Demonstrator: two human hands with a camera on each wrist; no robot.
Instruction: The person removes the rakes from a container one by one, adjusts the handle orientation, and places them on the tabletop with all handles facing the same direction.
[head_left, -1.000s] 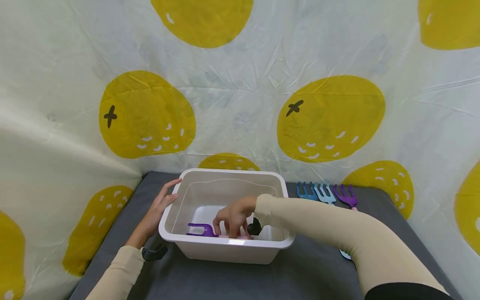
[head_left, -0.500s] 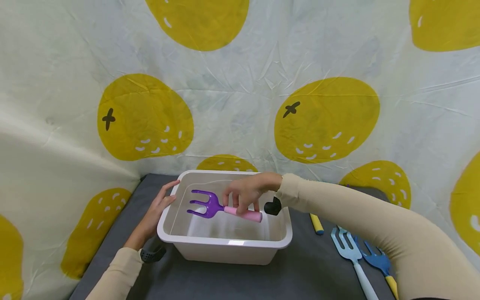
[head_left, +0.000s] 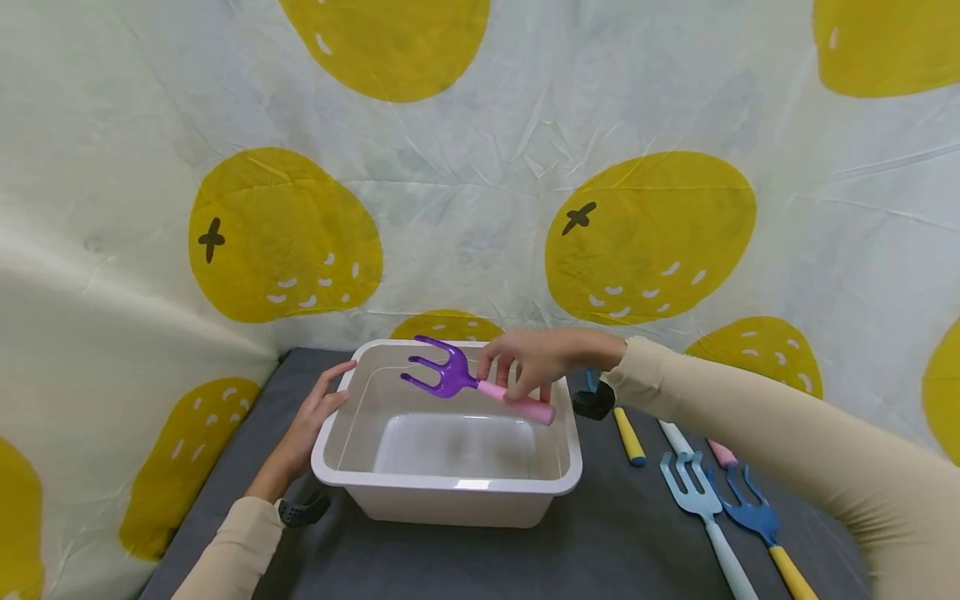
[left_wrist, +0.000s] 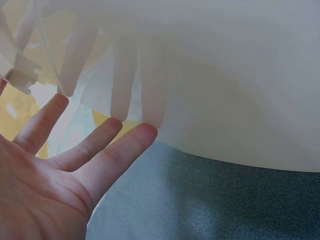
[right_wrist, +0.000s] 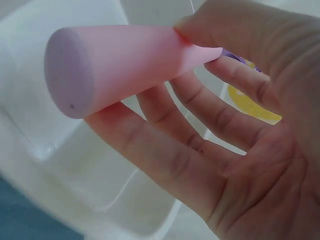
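Note:
My right hand (head_left: 536, 362) pinches the pink handle of a purple three-pronged garden hand fork (head_left: 452, 373) above the white plastic basin (head_left: 446, 482). The fork's prongs point left and reach over the basin's back rim. In the right wrist view, my thumb and fingertips close on the pink handle (right_wrist: 125, 62) near its butt end. My left hand (head_left: 311, 421) rests at the basin's left side. Its fingers are nearly straight; in the left wrist view, the fingertips (left_wrist: 145, 132) touch the basin's smooth wall (left_wrist: 240, 100).
Right of the basin, a light blue hand fork (head_left: 697, 500) and a blue one with a yellow handle (head_left: 756, 517) lie on the grey cloth (head_left: 600, 542). More handles, including a yellow one (head_left: 630, 437), show partly under my right arm. A fruit-patterned curtain (head_left: 465, 225) hangs behind.
My right hand has lifted the purple fork from the basin's floor, then moved it up and to the right. The left hand has stayed at the basin's side.

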